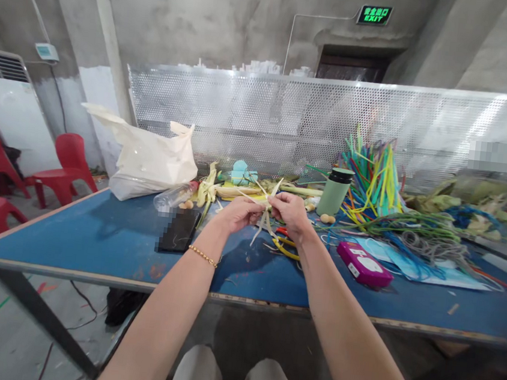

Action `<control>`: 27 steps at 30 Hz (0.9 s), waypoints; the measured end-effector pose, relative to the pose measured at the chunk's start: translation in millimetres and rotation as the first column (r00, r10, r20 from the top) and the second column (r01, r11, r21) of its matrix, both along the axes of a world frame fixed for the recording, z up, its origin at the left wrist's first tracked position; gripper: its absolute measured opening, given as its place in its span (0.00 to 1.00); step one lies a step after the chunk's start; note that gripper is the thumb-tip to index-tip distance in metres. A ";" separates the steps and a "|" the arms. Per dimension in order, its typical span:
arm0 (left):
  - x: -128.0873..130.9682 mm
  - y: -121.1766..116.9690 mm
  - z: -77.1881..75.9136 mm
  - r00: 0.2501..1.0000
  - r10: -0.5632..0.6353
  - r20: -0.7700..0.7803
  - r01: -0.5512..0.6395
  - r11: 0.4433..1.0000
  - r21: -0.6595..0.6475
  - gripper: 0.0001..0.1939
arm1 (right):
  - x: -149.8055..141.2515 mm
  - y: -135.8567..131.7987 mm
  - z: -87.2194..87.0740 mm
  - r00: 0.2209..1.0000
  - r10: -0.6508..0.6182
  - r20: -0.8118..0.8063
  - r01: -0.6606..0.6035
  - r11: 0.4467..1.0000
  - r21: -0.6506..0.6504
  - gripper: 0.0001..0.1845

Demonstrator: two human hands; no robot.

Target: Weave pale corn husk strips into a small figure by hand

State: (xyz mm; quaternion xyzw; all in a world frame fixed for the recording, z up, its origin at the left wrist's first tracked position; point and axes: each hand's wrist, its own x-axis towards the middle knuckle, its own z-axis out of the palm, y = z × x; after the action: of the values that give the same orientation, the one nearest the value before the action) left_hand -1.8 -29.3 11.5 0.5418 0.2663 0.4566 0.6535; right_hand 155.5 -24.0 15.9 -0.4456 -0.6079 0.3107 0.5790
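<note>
Above the blue table (94, 240) my left hand (241, 211) and my right hand (291, 213) meet, both pinched on a small bundle of pale leaf strips (268, 208) whose thin ends stick out above and hang below. A gold bracelet circles my left wrist. Yellow scissors (287, 247) lie on the table just under my right wrist. A dark phone (179, 229) lies left of my left hand.
A white plastic bag (148, 158), a clear bottle (175, 196), a green tumbler (335, 192), a spray of coloured strips (372, 178) and a magenta box (364, 264) stand on the table. A perforated metal screen (315, 121) backs it. Red chairs (63, 170) stand at left.
</note>
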 end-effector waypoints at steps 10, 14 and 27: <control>2.0 5.0 -4.8 0.995 0.102 -0.019 -0.101 0.993 0.054 0.16 | -0.4 -1.0 0.4 1.000 -0.005 0.007 0.005 1.000 0.009 0.16; 2.5 8.3 -7.5 0.990 0.140 -0.035 -0.137 0.988 0.072 0.15 | -1.8 -2.7 1.6 1.000 -0.024 -0.007 0.024 0.999 0.028 0.17; 2.0 10.0 -5.2 0.981 0.145 0.129 -0.128 0.983 -0.130 0.11 | 6.6 11.8 -6.0 0.947 -0.228 0.225 0.206 0.972 0.116 0.23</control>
State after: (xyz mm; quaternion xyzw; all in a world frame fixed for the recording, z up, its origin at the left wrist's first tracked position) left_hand 0.3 -19.3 6.3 0.4488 0.2843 0.5197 0.6691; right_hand 162.1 -12.2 9.9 -0.5168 -0.6333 0.1619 0.5528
